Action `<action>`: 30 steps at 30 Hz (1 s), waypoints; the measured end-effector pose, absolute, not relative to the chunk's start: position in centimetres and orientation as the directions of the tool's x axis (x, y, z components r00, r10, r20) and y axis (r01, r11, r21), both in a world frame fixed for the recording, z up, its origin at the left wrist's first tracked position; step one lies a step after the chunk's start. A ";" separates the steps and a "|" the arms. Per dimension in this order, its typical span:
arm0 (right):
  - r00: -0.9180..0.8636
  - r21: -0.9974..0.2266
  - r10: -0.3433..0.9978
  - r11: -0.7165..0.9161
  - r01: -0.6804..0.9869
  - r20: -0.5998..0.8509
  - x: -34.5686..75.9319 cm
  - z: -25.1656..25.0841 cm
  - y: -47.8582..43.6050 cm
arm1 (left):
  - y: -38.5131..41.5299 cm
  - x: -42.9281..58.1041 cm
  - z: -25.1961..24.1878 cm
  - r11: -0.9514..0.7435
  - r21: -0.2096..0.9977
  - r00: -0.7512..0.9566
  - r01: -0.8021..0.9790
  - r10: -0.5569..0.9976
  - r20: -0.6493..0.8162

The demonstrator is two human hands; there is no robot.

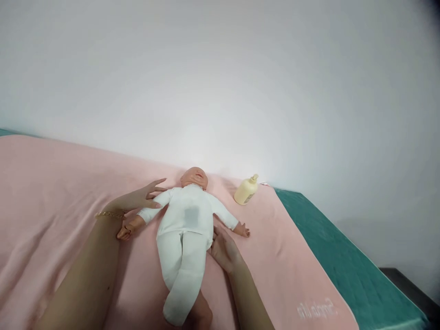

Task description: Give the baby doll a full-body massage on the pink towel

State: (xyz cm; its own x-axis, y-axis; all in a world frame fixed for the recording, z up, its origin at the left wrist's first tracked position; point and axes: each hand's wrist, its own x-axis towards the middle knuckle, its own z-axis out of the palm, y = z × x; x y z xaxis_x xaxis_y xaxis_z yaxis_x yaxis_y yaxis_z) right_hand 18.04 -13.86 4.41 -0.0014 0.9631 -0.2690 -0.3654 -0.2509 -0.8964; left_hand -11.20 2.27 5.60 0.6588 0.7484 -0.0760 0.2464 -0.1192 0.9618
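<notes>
A baby doll [187, 220] lies on its back on a pink blanket [275, 256], its head toward the wall. Its soft body is white cloth with a grey patch on the chest, and its head and hands are flesh-toned. My left hand [146, 197] reaches over the doll's sleeve at the left, fingers spread near its shoulder. Beside the doll's hip on the right, my right hand [225, 250] has its fingers loosely extended against the cloth side; some fingertips are hidden there. One white leg crosses over the other, with a bare lower leg [202, 311] showing below.
A pale yellow pump bottle [246, 190] stands on the blanket right of the doll's head. Under the blanket shows a green surface [337, 256] along the right edge. A white wall [220, 82] rises behind. A dark object [409, 288] sits at the far right.
</notes>
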 end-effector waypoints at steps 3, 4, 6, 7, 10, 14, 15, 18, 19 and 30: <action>-0.121 -0.797 0.934 -0.351 -0.491 -0.337 17.9 3.9 -17.9 | 2.6 -11.4 5.3 -0.102 0.948 0.663 0.301 0.737 -0.131; -0.138 -0.802 0.933 -0.357 -0.478 -0.333 17.6 3.9 -19.3 | 2.7 -11.4 5.2 -0.109 0.932 0.661 0.345 0.733 -0.159; -0.186 -0.832 0.935 -0.354 -0.428 -0.302 16.6 4.4 -21.7 | 2.8 -11.5 5.2 -0.118 0.890 0.637 0.441 0.740 -0.218; -0.196 -0.846 0.940 -0.336 -0.414 -0.278 16.1 4.7 -22.6 | 2.9 -11.5 5.3 -0.127 0.860 0.606 0.494 0.759 -0.237; -0.211 -0.880 0.954 -0.282 -0.383 -0.214 14.6 5.4 -23.9 | 2.6 -11.6 6.1 -0.193 0.759 0.501 0.622 0.843 -0.196; -0.247 -0.868 0.931 -0.344 -0.358 -0.268 13.5 5.1 -23.9 | 1.7 -11.0 7.0 -0.292 0.697 0.509 0.655 0.852 -0.122; -0.256 -0.856 0.924 -0.364 -0.366 -0.283 13.2 4.9 -23.8 | 1.6 -10.7 7.1 -0.312 0.696 0.532 0.647 0.839 -0.118; -0.261 -0.827 0.921 -0.378 -0.416 -0.289 12.4 4.6 -23.7 | 1.1 -9.3 7.2 -0.407 0.681 0.613 0.609 0.786 -0.078; -0.257 -0.823 0.925 -0.368 -0.432 -0.278 12.1 4.6 -23.7 | 1.0 -8.8 7.3 -0.445 0.669 0.636 0.596 0.770 -0.054; -0.091 -0.894 0.948 -0.317 -0.318 -0.304 13.1 6.0 -24.3 | 0.8 -7.3 7.1 -0.537 0.650 0.681 0.537 0.731 0.041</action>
